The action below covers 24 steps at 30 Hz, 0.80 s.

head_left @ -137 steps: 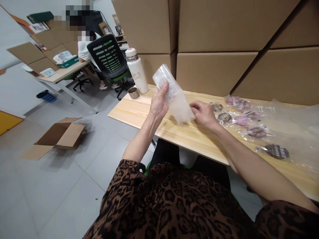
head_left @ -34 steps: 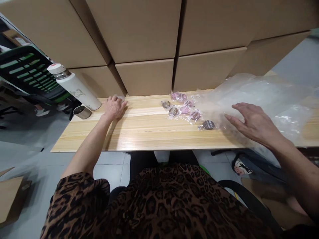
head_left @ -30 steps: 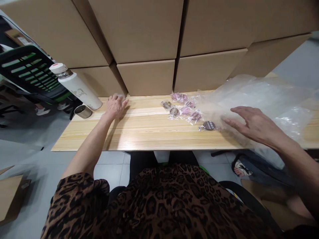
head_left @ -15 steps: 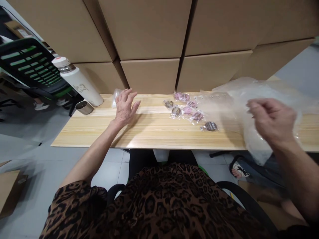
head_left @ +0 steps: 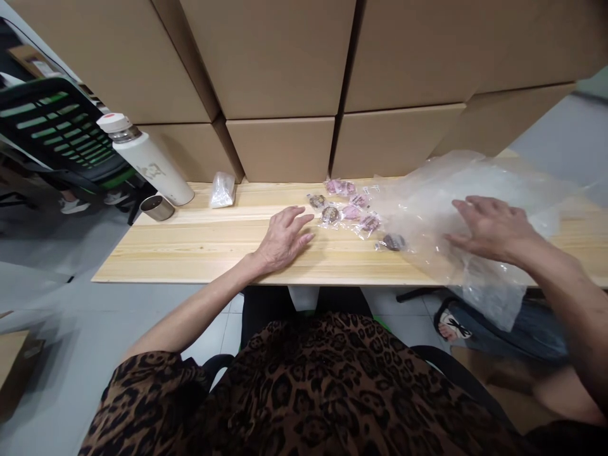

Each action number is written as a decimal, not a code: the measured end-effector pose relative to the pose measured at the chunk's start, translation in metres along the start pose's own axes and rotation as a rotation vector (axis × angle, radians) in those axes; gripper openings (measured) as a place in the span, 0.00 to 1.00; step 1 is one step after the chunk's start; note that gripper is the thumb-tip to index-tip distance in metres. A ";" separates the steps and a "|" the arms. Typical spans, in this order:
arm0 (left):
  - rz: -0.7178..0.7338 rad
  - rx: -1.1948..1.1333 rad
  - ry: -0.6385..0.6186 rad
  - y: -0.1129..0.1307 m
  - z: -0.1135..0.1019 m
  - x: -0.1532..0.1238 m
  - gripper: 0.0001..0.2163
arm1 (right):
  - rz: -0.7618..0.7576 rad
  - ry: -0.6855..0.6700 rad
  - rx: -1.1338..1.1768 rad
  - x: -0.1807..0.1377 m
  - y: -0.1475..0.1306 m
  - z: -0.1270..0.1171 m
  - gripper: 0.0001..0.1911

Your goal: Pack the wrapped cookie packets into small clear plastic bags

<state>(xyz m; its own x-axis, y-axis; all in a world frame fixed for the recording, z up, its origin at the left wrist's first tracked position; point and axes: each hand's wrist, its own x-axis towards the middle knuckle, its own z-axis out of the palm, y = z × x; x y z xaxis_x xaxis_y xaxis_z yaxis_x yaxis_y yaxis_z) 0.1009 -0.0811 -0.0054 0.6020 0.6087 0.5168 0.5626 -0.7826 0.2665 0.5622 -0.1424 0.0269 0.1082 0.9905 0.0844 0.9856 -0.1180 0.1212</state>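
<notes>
My left hand (head_left: pixel 286 239) is open over the wooden table (head_left: pixel 180 244), with its fingertips just left of several small round items in clear wrappers. Among them are a brown one (head_left: pixel 330 215), a pink one (head_left: pixel 351 212) and a dark one (head_left: pixel 394 241). On the right, my right hand (head_left: pixel 494 229) is open, fingers spread, over a large clear plastic bag (head_left: pixel 427 202). Whether it touches the film I cannot tell. The bag's near end hangs past the table's front edge and partly covers the dark wrapped item.
Large cardboard boxes (head_left: pixel 280 149) stand stacked along the table's back edge. At the left are a white thermos (head_left: pixel 152 166), a metal cup (head_left: pixel 158 208) and a small clear packet (head_left: pixel 222 190). Another person's leg and foot (head_left: pixel 453 325) show below the table at right.
My left hand has moved right, from the small packet to the wrapped items. My right hand has gone from closed to open, and the bag has spread left over the dark item.
</notes>
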 end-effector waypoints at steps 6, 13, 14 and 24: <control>-0.003 -0.109 -0.059 0.019 0.002 0.006 0.22 | -0.008 -0.064 -0.198 -0.004 -0.012 -0.009 0.14; -0.109 -0.532 -0.105 0.059 -0.007 0.016 0.24 | 0.075 0.413 -0.214 -0.010 -0.044 -0.068 0.14; -0.155 -0.634 -0.119 0.063 -0.005 0.017 0.26 | -0.009 0.474 -0.208 -0.013 -0.056 -0.072 0.15; -0.502 -0.369 0.254 0.022 -0.015 0.007 0.48 | -1.238 0.579 0.021 -0.048 -0.170 -0.034 0.18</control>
<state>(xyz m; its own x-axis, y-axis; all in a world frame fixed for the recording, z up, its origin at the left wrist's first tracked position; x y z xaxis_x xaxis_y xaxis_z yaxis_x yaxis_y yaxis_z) 0.1086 -0.0959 0.0159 0.1406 0.8961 0.4209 0.4815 -0.4334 0.7618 0.3848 -0.1725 0.0354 -0.9025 0.2748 0.3317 0.3994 0.8224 0.4052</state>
